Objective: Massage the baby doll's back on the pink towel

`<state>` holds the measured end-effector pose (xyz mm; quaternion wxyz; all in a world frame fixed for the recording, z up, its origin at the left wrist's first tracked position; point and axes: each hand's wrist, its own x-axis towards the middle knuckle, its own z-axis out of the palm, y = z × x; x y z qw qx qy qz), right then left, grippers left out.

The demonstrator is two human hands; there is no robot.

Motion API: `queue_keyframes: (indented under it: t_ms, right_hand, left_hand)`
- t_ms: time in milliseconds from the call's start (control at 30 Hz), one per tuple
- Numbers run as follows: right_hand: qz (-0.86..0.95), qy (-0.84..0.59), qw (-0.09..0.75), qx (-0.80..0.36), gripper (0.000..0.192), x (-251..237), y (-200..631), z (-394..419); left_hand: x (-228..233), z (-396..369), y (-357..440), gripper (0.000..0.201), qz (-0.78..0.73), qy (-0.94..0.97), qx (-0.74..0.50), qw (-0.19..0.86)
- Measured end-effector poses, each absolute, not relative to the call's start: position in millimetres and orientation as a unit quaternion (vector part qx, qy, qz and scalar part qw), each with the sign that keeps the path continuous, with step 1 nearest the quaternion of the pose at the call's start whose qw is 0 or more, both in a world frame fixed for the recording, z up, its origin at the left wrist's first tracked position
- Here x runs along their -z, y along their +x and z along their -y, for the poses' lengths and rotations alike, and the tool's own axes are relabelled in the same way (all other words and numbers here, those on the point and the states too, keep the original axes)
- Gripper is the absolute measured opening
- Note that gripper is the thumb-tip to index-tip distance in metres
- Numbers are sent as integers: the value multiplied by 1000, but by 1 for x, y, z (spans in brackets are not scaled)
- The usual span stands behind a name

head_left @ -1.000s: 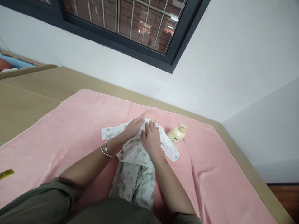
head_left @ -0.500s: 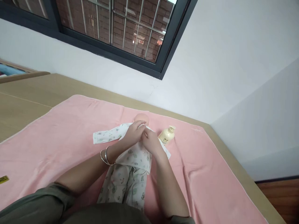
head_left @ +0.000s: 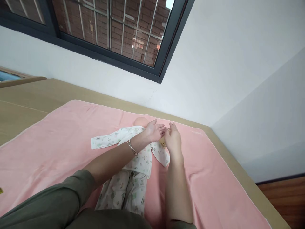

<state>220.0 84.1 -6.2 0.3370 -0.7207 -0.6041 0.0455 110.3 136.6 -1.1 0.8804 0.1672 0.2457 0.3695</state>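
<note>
A baby doll (head_left: 140, 121) lies on its back on a pink towel (head_left: 59, 140), dressed in a white printed romper (head_left: 133, 178) with one sleeve (head_left: 105, 141) spread to the left. My left hand (head_left: 154, 130) hovers over the doll's chest, palm up, fingers apart, holding nothing; a bangle is on its wrist. Right beside it, my right hand (head_left: 172, 140) wraps over a cream lotion bottle (head_left: 163, 143). Only a sliver of the bottle shows under that hand.
The towel covers a tan wooden platform (head_left: 23, 105) against a white wall, under a dark-framed barred window (head_left: 114, 31). The platform's right edge drops to a wooden floor (head_left: 283, 197). My legs in olive trousers (head_left: 47, 206) fill the bottom left.
Both hands have left the doll's collar. The left hand turned palm up and the right hand moved right onto the bottle. The view has shifted a little to the right.
</note>
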Motion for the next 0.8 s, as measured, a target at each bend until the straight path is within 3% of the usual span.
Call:
queue_keyframes:
  t_ms: [133, 233, 567, 667, 800]
  right_hand:
    - [629, -733, 258, -30, 59, 15, 213, -95]
    - [622, -743, 246, -11, 60, 18, 206, -95]
    - [626, -574, 466, -246, 60, -13, 146, -57]
    - [625, -555, 474, -276, 61, -20, 119, -45]
    - [712, -529, 420, -193, 62, -16, 86, -29]
  left_hand:
    - [8, -126, 107, 57, -186, 154, -344, 907]
    - [14, -106, 90, 57, -174, 166, -327, 914]
    - [-7, -55, 14, 53, -166, 225, -354, 893]
    - [-12, -51, 2, 45, -173, 246, -412, 860]
    - [-13, -54, -6, 24, -196, 244, -525, 792]
